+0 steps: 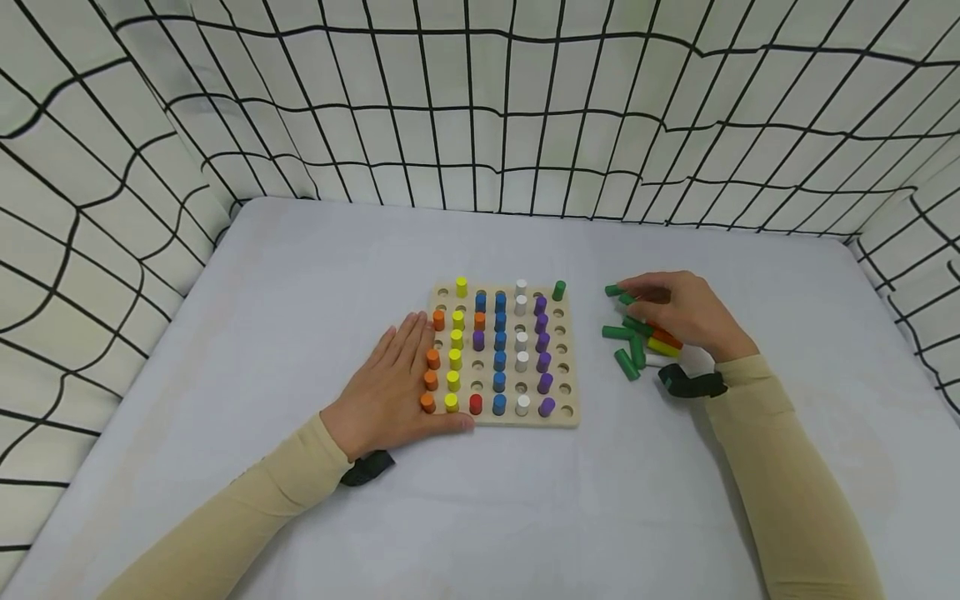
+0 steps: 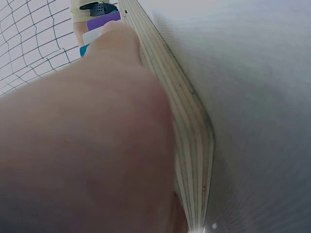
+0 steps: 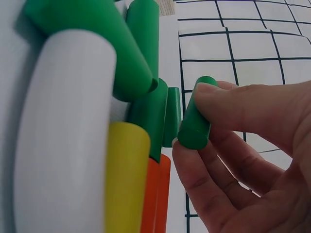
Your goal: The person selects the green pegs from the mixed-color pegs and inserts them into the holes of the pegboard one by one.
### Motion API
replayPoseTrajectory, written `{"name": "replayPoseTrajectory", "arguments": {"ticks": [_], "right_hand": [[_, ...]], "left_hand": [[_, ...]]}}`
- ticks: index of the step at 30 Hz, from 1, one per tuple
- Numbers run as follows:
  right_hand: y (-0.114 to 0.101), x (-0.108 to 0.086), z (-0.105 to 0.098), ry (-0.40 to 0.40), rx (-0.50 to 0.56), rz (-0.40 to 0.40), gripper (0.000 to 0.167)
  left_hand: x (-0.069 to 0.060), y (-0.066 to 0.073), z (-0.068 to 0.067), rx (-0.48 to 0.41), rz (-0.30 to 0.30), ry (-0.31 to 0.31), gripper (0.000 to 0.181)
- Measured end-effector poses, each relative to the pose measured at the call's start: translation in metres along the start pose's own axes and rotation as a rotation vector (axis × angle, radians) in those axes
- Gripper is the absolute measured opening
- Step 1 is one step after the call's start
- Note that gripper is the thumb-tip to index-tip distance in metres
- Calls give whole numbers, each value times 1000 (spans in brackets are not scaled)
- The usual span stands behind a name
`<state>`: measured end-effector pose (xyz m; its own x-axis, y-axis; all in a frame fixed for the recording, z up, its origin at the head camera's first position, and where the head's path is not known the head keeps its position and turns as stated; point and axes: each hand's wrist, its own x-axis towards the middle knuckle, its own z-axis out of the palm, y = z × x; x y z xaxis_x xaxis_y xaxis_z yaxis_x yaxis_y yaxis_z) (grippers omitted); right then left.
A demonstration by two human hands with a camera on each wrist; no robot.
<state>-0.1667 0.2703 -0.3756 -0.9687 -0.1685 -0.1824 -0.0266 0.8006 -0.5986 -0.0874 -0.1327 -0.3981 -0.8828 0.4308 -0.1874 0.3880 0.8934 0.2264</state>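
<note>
A square wooden pegboard (image 1: pixel 510 420) holds upright pegs in coloured columns: orange (image 1: pixel 432 359), yellow (image 1: pixel 456 339), blue (image 1: pixel 499 362), white (image 1: pixel 521 342) and purple (image 1: pixel 543 342). One green peg (image 1: pixel 558 291) stands at its far right corner. My left hand (image 1: pixel 386 387) lies straight-fingered along the board's left side, thumb stretched along the front edge; the layered board edge (image 2: pixel 192 145) shows beside it in the left wrist view. Right of the board, my right hand (image 1: pixel 686 312) pinches a green peg (image 3: pixel 197 116) between thumb and fingers, above a loose pile.
Loose green pegs (image 1: pixel 627 365) lie right of the board, with orange (image 1: pixel 666 336), yellow (image 1: pixel 663 349) and white (image 1: pixel 660 361) ones under the right hand. A white-covered table (image 1: pixel 510 517) carries everything. Black netting (image 1: pixel 465 108) over white walls bounds the back and sides.
</note>
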Motion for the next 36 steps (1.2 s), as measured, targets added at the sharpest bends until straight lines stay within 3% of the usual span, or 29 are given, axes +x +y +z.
{"name": "replayPoseTrajectory", "arguments": {"ticks": [36], "right_hand": [[-8, -2, 3, 107, 69, -35, 29]], "left_hand": [[1, 0, 0, 5, -11, -9, 132]]}}
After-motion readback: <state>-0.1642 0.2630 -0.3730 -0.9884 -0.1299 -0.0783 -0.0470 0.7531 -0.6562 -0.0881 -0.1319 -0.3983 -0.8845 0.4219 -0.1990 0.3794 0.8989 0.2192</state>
